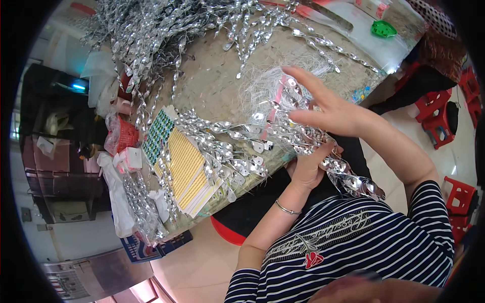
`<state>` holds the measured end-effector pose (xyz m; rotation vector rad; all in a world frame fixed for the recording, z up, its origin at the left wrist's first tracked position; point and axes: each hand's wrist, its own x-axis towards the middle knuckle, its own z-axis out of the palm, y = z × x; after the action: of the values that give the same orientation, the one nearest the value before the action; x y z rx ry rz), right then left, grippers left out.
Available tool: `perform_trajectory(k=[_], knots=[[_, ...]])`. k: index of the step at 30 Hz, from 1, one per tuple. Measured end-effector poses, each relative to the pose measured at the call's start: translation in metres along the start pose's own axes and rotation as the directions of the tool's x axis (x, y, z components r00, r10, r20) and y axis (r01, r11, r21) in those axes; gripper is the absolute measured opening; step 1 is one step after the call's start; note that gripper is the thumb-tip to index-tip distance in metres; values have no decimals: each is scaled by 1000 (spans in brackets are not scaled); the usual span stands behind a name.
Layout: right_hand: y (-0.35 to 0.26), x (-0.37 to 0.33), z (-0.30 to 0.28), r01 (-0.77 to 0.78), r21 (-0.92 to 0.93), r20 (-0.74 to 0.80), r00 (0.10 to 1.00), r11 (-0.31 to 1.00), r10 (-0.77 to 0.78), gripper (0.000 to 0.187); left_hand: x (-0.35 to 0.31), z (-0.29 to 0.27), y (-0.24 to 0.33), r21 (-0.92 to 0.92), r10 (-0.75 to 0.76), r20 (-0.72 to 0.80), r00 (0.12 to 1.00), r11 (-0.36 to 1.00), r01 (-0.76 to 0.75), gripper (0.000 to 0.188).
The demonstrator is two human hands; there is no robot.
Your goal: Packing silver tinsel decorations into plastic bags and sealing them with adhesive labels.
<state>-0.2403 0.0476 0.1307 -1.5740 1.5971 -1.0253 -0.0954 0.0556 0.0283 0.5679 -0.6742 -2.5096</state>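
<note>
My left hand, with a bangle on its wrist, is closed round a bundle of shiny silver twisted strands at the table's near edge. The bundle's lower end hangs over my lap. Just above it my right hand is held with thumb and forefinger spread wide, and I see nothing gripped in it. Beside its fingertips a pink strip lies among silver pieces and a tangle of fine clear threads. More silver strands lie on the table left of my hands.
A big heap of silver strands covers the far left of the table. Sheets of yellow strips and green dots lie at the left. A red basket stands beyond them. A green dish sits far right; red stools stand on the floor.
</note>
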Motion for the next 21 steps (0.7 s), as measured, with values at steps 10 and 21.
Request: perform_trajectory(k=[10, 21], knots=[[14, 34, 27, -165, 240, 302, 949, 957, 88, 62, -12, 7, 7, -8, 20, 24, 1000, 1000, -20, 31], [14, -70, 17, -481, 418, 366, 866, 771, 342, 112, -4, -3, 14, 51, 85, -119, 989, 996, -80, 33]])
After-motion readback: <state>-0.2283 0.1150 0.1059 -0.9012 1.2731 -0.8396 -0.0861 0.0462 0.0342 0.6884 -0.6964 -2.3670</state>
